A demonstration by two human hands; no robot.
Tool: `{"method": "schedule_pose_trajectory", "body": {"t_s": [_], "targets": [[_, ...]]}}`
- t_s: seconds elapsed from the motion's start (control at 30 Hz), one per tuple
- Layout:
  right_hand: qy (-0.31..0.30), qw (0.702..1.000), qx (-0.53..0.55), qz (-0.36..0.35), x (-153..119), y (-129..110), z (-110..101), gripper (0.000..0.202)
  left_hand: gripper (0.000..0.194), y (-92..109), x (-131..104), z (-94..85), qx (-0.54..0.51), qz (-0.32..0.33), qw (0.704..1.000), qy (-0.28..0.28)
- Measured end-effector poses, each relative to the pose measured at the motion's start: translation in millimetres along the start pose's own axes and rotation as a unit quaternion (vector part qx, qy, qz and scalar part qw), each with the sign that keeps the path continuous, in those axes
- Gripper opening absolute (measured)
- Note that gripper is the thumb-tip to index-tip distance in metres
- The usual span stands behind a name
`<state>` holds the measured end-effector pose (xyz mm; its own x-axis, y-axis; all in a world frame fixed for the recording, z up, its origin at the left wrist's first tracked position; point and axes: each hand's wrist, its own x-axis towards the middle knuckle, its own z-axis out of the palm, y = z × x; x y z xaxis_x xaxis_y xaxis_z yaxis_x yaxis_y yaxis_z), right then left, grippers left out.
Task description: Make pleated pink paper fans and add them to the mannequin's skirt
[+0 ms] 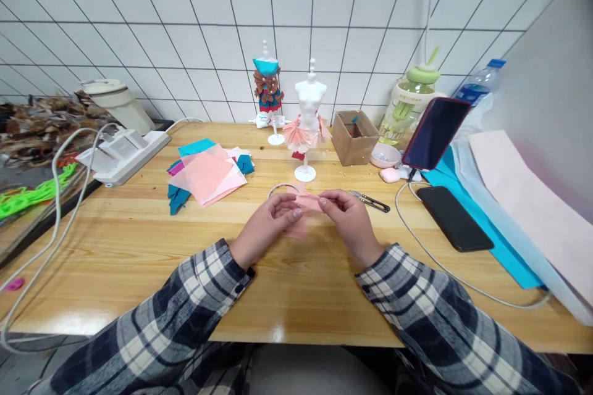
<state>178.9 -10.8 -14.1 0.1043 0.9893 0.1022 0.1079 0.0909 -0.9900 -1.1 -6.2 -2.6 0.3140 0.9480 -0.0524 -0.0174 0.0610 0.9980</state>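
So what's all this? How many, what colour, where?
Material: count unclear, peach, centre
Snips: one, dark, right
Dress forms: two, white, back
Box: one, brown, beside them
Bowl: one, pink, beside box
Small case: one, pink, before bowl
Phones: two, dark, right
Bottles: two, clear, back right
Sheets: several, pink, white, blue, right
Loose pieces: several, peach, blue, left
Power strip: one, white, left
Cup: one, cream, left
Cord: bundle, green, far left
Heap: one, brown, far left
Cables: several, white, both sides
Table: one, yellowish, underneath
Wall: one, white, behind
Left hand, right hand: one each, bare, holding material
Sleeves: two, dark-and-white plaid, forearms

strip [309,202] before mannequin [311,97], box [348,144] right
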Motion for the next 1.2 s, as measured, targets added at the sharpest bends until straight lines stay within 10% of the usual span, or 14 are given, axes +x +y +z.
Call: {"method": "schedule_pose_trajectory", "body": {"t_s": [0.43,0.53,0.67,0.8,0.97,1.1,1.2], "targets": [[-0.069,0.992,-0.078,-0.076,-3,-4,11,0.023,0.017,-12,2,9.2,-0.171,-0.022,0.982,0.077],[-0.055,0.928,-0.328,-0.168,15,-9,-29,0.024,0.020,-7,3,0.0,-0.179,-0.035,0.978,0.101],[0.056,0.815,-0.576,-0.030,34,0,-85,0.050,0.023,-2,4,-7.5,-0.154,-0.088,0.979,0.103],[-0.005,0.782,-0.621,0.050,41,17,-105,0.033,0.024,0,4,-6.0,-0.145,-0.102,0.978,0.110],[-0.026,0.834,-0.551,0.023,39,13,-85,0.011,0.022,1,3,-2.6,-0.160,-0.110,0.975,0.106],[-0.039,0.968,-0.249,-0.011,19,-2,-43,0.023,0.022,-2,2,-0.1,-0.169,-0.105,0.976,0.084],[-0.152,0.984,-0.074,0.050,0,-7,-12,0.032,0.024,-4,1,1.7,-0.136,-0.096,0.986,0.029]]}}
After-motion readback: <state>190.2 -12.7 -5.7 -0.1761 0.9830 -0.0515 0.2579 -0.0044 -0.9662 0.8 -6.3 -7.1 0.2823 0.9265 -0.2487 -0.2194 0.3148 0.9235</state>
